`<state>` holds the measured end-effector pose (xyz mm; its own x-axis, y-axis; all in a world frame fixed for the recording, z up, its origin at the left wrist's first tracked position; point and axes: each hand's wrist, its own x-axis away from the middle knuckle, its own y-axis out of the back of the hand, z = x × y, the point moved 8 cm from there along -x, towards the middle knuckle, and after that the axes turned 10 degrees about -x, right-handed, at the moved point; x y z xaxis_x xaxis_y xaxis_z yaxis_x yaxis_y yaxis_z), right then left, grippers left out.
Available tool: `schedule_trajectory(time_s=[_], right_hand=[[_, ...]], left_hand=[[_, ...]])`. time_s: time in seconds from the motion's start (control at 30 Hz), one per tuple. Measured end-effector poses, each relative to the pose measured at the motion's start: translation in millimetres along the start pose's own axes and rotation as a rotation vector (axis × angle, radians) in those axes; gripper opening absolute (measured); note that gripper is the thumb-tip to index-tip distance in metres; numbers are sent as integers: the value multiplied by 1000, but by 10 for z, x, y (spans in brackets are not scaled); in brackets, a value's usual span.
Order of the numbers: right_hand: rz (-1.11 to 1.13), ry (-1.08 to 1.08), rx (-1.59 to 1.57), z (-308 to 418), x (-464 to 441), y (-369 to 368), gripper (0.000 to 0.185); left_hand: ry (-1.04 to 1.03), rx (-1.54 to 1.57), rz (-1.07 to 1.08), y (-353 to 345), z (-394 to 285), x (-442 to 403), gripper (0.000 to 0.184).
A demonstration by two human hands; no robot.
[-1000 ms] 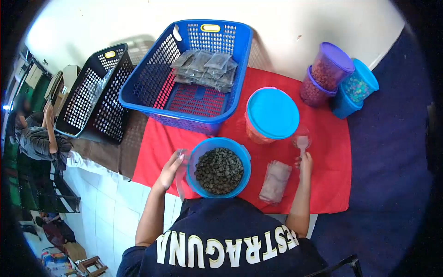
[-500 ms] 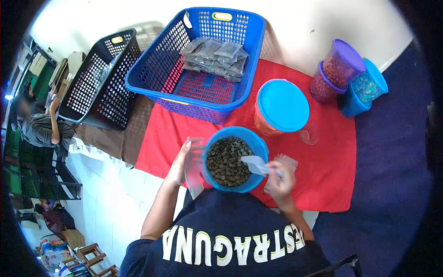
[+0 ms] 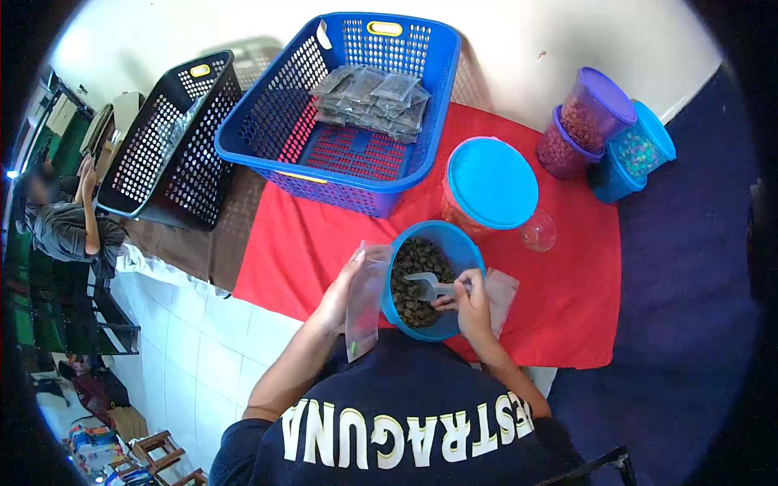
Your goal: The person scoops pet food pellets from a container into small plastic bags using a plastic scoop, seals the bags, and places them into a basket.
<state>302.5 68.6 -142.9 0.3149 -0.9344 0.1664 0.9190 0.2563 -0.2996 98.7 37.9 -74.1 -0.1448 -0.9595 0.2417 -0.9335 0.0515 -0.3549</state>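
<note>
A blue bucket [image 3: 460, 241] with small dark brown pieces [image 3: 413, 312] inside stands close to my body. My left hand [image 3: 340, 293] is closed on a clear plastic bag [image 3: 366, 301], held upright against the bucket's left side; the bag looks empty. In my right hand [image 3: 472, 308] is a translucent scoop [image 3: 427, 283], its head down among the brown pieces. More clear plastic bags [image 3: 502, 298] lie right of the bucket, partly behind my right hand.
A blue basket [image 3: 340, 182] holds stacked filled bags [image 3: 377, 101]. Beside it is a black basket [image 3: 190, 182]. A tub with a blue lid [image 3: 493, 185], a small clear round container [image 3: 539, 231] and stacked tubs [image 3: 596, 117] stand on the right. Another person [image 3: 65, 223] is at far left.
My right hand has lowered the scoop into the brown pieces. The bucket has shifted right and tilted. The bag in my left hand has moved slightly right with it.
</note>
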Motion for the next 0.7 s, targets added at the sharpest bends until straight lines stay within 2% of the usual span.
schedule_trajectory(time_s=[0.07, 0.13, 0.2, 0.27, 0.3, 0.33, 0.43, 0.5, 0.6, 0.7], right_hand=[[-39, -53, -52, 7, -45, 19, 6], [-94, -225, -311, -98, -83, 69, 5], [-126, -245, -285, -60, -53, 46, 2], [-20, -67, 327, 19, 55, -55, 6], [29, 105, 855, 249, 172, -232, 9], [130, 28, 1035, 133, 214, -338, 17], [156, 121, 986, 76, 227, -397, 13], [-23, -20, 231, 14, 169, -210, 11], [-3, -17, 128, -58, 222, -259, 11], [37, 11, 120, -200, 318, -285, 14]], left_hand=[[15, 25, -44, 41, 47, -10, 65], [-16, 52, -32, 55, -12, -34, 63], [-13, 44, -36, 84, 30, -69, 63], [-13, 39, -42, 98, 38, -67, 63], [-9, 26, -44, 97, 28, -73, 62], [-4, 14, -43, 81, 28, -87, 62], [-11, -37, -70, 77, 36, -54, 61], [-6, -14, -81, 34, 2, -12, 60], [32, 51, -94, -5, 29, 8, 60], [-14, 33, -60, -41, -17, -7, 60]])
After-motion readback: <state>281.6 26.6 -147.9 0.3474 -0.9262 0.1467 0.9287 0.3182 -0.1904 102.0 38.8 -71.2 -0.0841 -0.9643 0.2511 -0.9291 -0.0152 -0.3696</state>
